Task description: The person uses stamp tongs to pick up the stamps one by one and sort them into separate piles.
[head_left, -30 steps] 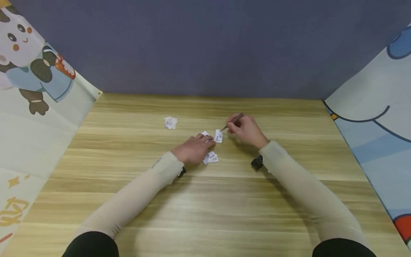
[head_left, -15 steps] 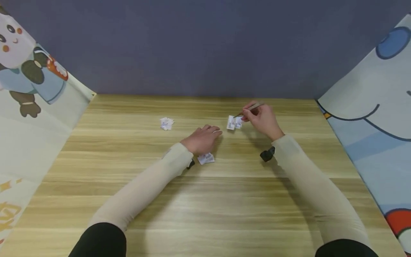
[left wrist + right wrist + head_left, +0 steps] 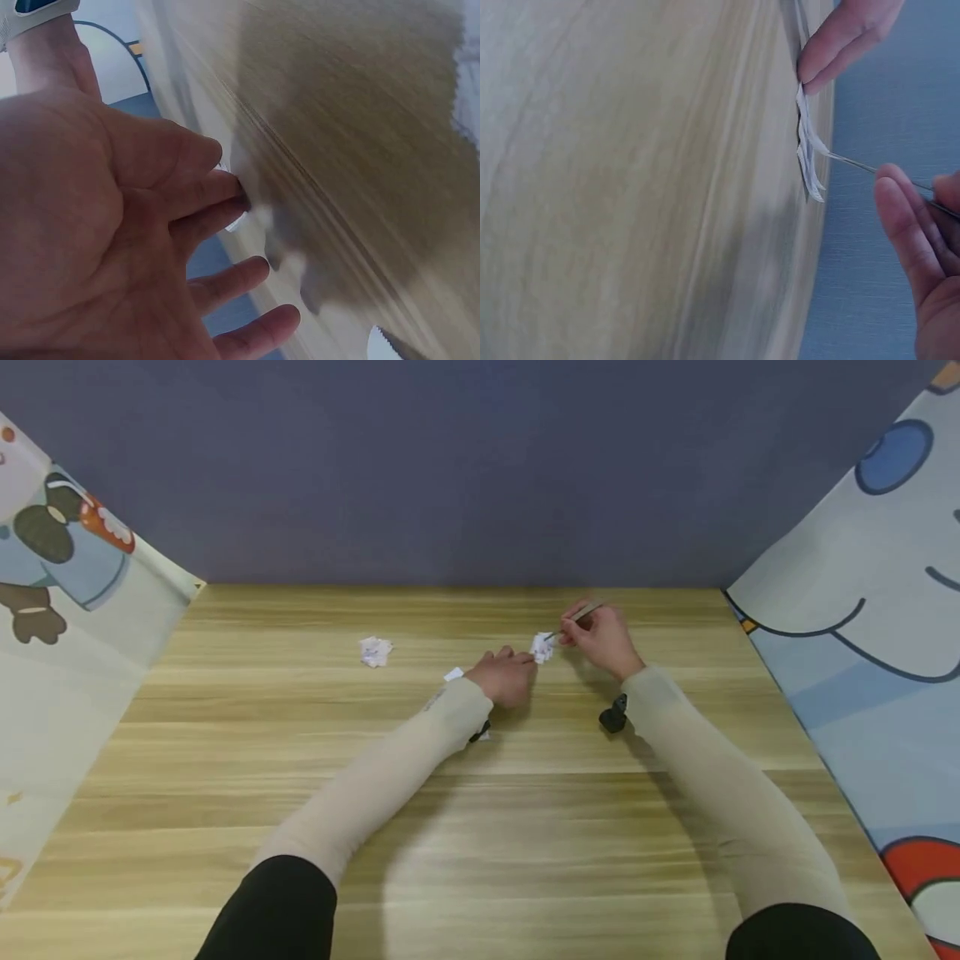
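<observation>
Table: wood-grained, spread wide below my head view.
Arms: light-sleeved, both stretched forward from my side.
Left hand: fingers loosely extended, grasping nothing — I see fingertips touching the paper pile.
Right hand: held above the table, pinching tweezers.
Paper pile: between both hands, toward the table's far side.
Tweezers: slanted — tips at the pile.
</observation>
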Available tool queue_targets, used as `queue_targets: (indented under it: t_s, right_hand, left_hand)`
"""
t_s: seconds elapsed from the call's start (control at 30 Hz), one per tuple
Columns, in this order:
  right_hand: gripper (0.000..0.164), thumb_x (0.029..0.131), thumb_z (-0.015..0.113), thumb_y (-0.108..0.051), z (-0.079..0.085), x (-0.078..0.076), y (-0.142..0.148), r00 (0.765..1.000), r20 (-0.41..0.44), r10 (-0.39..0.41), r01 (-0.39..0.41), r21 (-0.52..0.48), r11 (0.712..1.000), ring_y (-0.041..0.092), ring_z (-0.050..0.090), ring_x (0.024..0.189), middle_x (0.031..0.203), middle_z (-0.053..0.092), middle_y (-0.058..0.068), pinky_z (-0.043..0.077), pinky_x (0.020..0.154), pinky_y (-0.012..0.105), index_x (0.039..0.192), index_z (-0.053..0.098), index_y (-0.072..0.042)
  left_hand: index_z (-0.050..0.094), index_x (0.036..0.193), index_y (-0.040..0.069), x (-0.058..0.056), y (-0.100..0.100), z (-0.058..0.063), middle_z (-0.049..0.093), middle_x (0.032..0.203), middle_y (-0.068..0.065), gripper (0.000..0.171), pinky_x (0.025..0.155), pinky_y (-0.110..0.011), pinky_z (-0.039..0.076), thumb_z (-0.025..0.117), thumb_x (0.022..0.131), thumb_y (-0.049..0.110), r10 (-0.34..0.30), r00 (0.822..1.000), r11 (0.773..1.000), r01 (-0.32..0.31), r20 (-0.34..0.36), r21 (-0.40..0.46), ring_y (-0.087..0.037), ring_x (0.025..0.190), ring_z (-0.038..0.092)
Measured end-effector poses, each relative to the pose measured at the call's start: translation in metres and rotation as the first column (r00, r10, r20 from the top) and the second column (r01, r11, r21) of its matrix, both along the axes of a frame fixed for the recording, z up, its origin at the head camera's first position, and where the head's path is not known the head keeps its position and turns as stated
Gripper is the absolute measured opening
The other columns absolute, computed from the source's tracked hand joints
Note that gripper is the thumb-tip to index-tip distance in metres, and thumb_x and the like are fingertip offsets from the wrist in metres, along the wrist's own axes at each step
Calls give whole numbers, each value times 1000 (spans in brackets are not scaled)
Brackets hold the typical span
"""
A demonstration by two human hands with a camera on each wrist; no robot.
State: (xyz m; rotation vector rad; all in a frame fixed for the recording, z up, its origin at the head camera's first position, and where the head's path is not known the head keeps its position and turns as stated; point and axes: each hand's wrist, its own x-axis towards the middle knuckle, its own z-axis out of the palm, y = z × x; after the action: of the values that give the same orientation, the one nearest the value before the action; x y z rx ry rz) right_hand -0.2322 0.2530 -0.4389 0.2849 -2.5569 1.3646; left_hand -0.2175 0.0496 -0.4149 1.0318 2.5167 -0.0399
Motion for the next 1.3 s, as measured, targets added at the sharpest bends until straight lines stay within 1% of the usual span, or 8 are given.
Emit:
queue_targets:
  t_s: [0.23, 0.5, 0.63, 0.73, 0.87, 1.0, 1.13, 1.3]
  right_hand:
    - [15, 93, 59, -7, -1, 0, -3, 999, 47, 20, -19, -24, 1000, 35, 66, 72, 87, 65, 23, 55, 63, 43, 101, 61, 6]
    - [15, 93, 60, -10, 3, 4, -6, 998, -1, -61, 61, -47, 997, 28, 67, 72, 84, 66, 16, 56, 64, 40, 99, 63, 3]
    - [13, 92, 62, -10, 10, 8, -12, 999, -22, -24, 22, -67, 997, 25, 67, 69, 83, 67, 17, 56, 64, 43, 97, 64, 2]
    - [12, 91, 64, -11, 15, 15, -18, 1000, -30, 6, -7, -42, 999, 24, 66, 67, 81, 67, 14, 56, 61, 40, 95, 65, 0]
    - [10, 91, 64, -14, 20, 28, -30, 996, -22, 84, -84, -4, 996, 25, 66, 66, 78, 67, 8, 55, 55, 32, 93, 66, -4]
    - [10, 90, 65, -14, 22, 39, -44, 978, -54, 202, -200, 53, 978, 26, 66, 64, 76, 68, 5, 52, 50, 27, 92, 67, -5]
    - [9, 90, 66, -11, 19, 43, -59, 955, -64, 290, -285, 74, 956, 25, 66, 63, 76, 68, 8, 53, 50, 27, 91, 66, -3]
    - [10, 90, 65, -13, 12, 36, -77, 947, 33, 319, -320, 30, 947, 28, 67, 67, 80, 68, 13, 55, 57, 29, 91, 66, -3]
  left_hand:
    - [35, 147, 14, -1, -4, -1, 26, 152, 1, 58, 109, -50, 21, 48, 91, 18, 8, 1000, 1000, -8, -17, -8, -24, 135, 22]
    - [34, 147, 14, 1, -14, 0, 24, 154, 1, 59, 108, -49, 23, 48, 90, 13, -13, 999, 1000, 12, -39, -8, -25, 136, 22]
    - [30, 149, 14, 2, -28, 6, 19, 155, 1, 62, 111, -49, 19, 45, 89, 10, 12, 1000, 1000, -11, -19, 20, -25, 139, 16]
    - [29, 149, 12, 3, -46, 13, 20, 155, -1, 60, 111, -50, 14, 42, 90, 7, 30, 1000, 998, -30, 2, 60, -26, 141, 13]
    - [34, 147, 9, 7, -72, 23, 28, 151, -6, 50, 111, -48, 18, 38, 97, 10, 25, 1000, 994, -23, -17, 103, -26, 139, 18]
    - [39, 143, 7, 15, -94, 31, 35, 146, -7, 43, 109, -46, 25, 36, 101, 13, 25, 999, 995, -21, -35, 98, -26, 135, 26]
    - [43, 141, 6, 22, -107, 31, 38, 144, -10, 42, 107, -47, 27, 36, 100, 11, 22, 1000, 998, -21, -20, 60, -28, 133, 29]
    - [46, 139, 4, 26, -115, 22, 40, 142, -12, 42, 106, -50, 29, 38, 98, 9, 31, 1000, 999, -31, -5, 25, -31, 130, 31]
